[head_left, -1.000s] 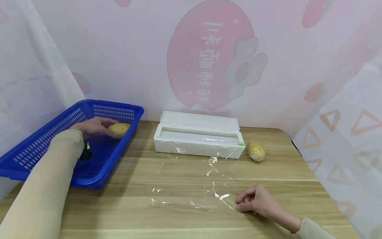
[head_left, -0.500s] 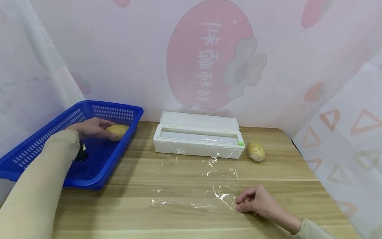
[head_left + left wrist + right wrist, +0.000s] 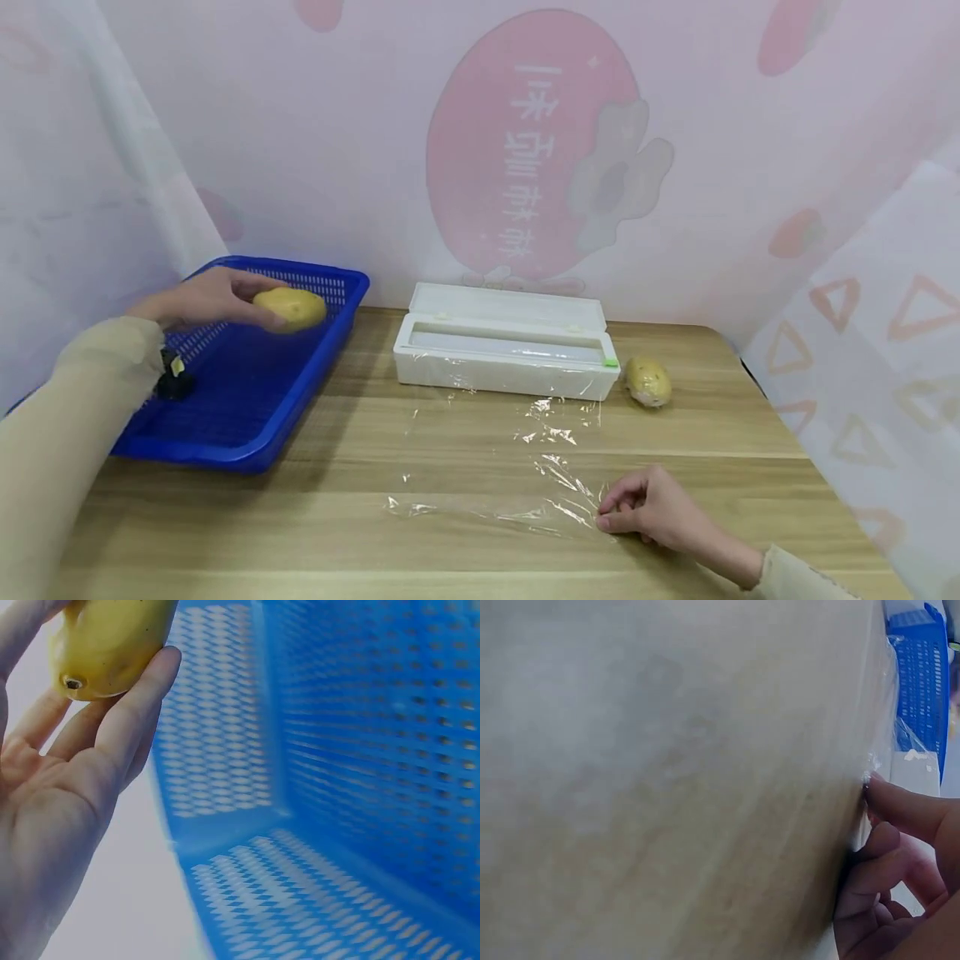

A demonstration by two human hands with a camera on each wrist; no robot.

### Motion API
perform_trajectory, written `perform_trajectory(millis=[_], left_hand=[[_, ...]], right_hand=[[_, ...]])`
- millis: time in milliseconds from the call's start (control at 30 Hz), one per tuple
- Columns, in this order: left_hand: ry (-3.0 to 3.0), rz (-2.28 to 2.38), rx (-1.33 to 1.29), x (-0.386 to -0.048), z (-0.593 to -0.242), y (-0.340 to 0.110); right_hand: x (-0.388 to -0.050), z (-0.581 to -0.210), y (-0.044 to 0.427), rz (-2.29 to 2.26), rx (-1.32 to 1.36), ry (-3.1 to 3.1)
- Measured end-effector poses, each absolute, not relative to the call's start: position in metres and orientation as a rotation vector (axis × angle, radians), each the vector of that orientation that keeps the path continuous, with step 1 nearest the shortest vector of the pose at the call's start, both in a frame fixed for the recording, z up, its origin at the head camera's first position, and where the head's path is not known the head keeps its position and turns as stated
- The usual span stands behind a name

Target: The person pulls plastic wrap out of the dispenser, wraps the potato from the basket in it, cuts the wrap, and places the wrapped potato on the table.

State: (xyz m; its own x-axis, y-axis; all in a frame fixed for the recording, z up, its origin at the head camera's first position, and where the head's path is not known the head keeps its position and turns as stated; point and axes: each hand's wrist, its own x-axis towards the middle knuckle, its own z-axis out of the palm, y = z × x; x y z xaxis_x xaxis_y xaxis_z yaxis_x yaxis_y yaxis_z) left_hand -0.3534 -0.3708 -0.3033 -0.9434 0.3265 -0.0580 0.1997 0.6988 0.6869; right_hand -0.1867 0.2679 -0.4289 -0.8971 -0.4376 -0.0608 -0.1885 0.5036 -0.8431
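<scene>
My left hand point(image 3: 213, 298) holds a yellow potato point(image 3: 294, 309) by its left end, above the blue basket point(image 3: 262, 446). In the left wrist view, fingers and thumb grip the potato point(image 3: 116, 645). My right hand point(image 3: 660, 512) pinches the near right corner of a clear plastic film point(image 3: 480, 467) between thumb and index finger; the film stretches over the table from a white box point(image 3: 502, 371) with its lid raised. In the right wrist view my right hand point(image 3: 900, 862) pinches at the film's edge, its other fingers curled.
A second potato point(image 3: 648, 382), seemingly wrapped in film, lies right of the white box. A green piece point(image 3: 611, 362) sits on the box's right end. The wooden table point(image 3: 337, 533) meets a patterned curtain behind.
My left hand has lifted the potato from inside the basket to above it, slightly up and left. The right hand has stayed at the film's corner.
</scene>
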Motion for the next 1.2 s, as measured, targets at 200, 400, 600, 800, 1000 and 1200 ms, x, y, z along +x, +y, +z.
perform_trajectory(millis=[200, 400, 600, 800, 1000, 1200], left_hand=[[2.88, 1.162, 0.416, -0.329, -0.263, -0.348], [2.947, 1.232, 0.365, -0.311, -0.239, -0.313], [2.871, 1.402, 0.483, -0.288, -0.227, -0.256], [2.727, 1.449, 0.751, -0.261, -0.234, -0.189], [2.415, 1.419, 0.908, -0.245, -0.293, -0.127], [2.293, 1.376, 0.949, -0.247, -0.352, -0.093]], right_hand=[[-0.186, -0.429, 0.268, -1.37, -0.567, 2.475], [-0.187, -0.428, 0.268, -1.363, -0.584, 2.47], [-0.187, -0.428, 0.269, -1.357, -0.594, 2.463], [-0.188, -0.427, 0.271, -1.366, -0.594, 2.449], [-0.191, -0.425, 0.274, -1.354, -0.582, 2.441], [-0.191, -0.423, 0.275, -1.363, -0.58, 2.42]])
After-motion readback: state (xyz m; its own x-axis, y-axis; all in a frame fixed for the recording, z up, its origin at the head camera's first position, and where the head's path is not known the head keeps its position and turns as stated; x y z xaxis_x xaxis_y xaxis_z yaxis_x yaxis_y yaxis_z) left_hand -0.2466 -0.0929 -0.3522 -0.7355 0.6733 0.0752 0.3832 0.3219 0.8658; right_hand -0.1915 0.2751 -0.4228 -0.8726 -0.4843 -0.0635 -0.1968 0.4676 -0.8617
